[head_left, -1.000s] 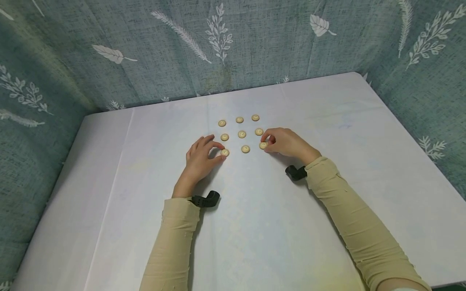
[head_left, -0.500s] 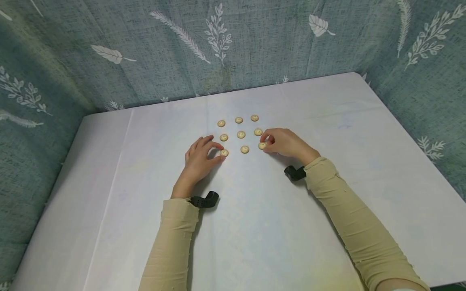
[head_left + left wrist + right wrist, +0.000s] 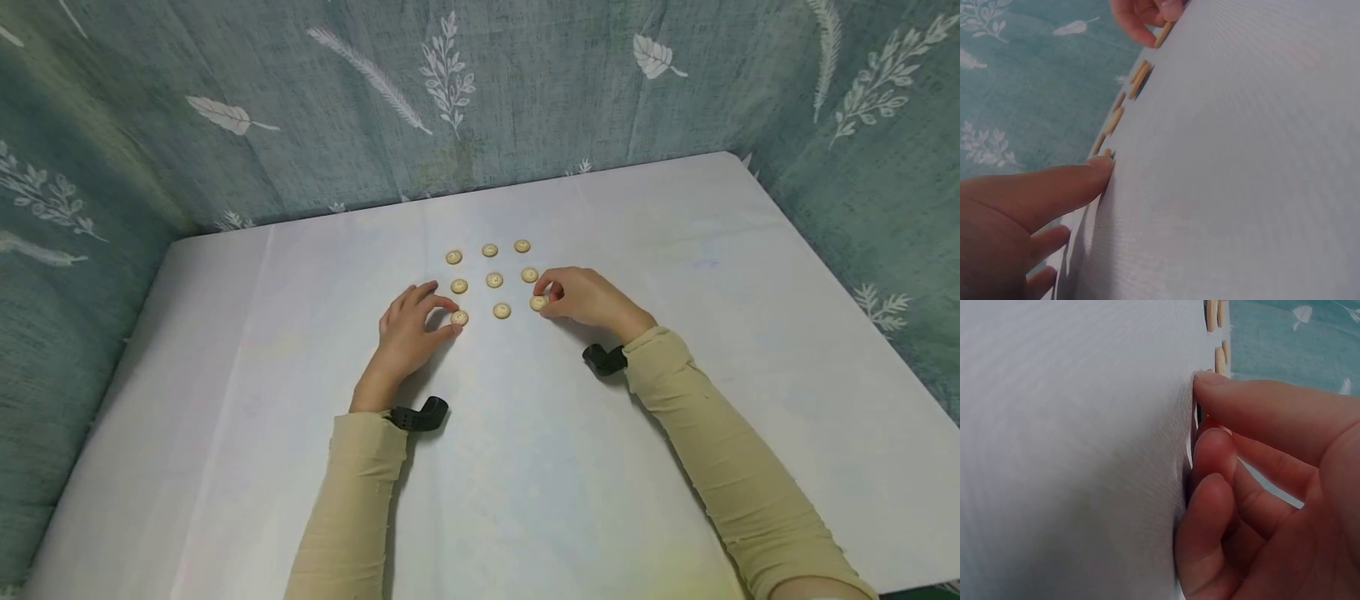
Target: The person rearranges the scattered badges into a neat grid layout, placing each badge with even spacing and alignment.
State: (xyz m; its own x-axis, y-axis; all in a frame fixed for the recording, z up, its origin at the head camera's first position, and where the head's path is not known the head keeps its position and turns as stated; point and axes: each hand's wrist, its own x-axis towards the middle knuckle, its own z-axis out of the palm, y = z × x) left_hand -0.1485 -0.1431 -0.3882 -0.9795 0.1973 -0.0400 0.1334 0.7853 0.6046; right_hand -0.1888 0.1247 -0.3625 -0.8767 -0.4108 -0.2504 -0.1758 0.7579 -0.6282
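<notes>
Round pale wooden buttons with dark marks on their faces lie flat in three rows of three in the head view, around the centre button (image 3: 494, 280). My left hand (image 3: 408, 333) pinches the front-left button (image 3: 460, 318) at its edge between thumb and index finger, the other fingers spread. On the opposite corner, my right hand (image 3: 588, 297) pinches the front-right button (image 3: 537, 303), its remaining fingers curled under. Between them sits the front-middle button (image 3: 502, 311), untouched. In the right wrist view my thumb (image 3: 1260, 406) mostly hides the pinched button.
A white-covered table (image 3: 480, 483) carries everything. Teal curtains (image 3: 525, 92) with white leaf prints stand behind it and along both sides. Black wrist-worn devices (image 3: 423, 414) stick out inward from both cuffs.
The head view shifts very slightly, the scene drifting left and down. Both hands and all the buttons keep their places relative to one another.
</notes>
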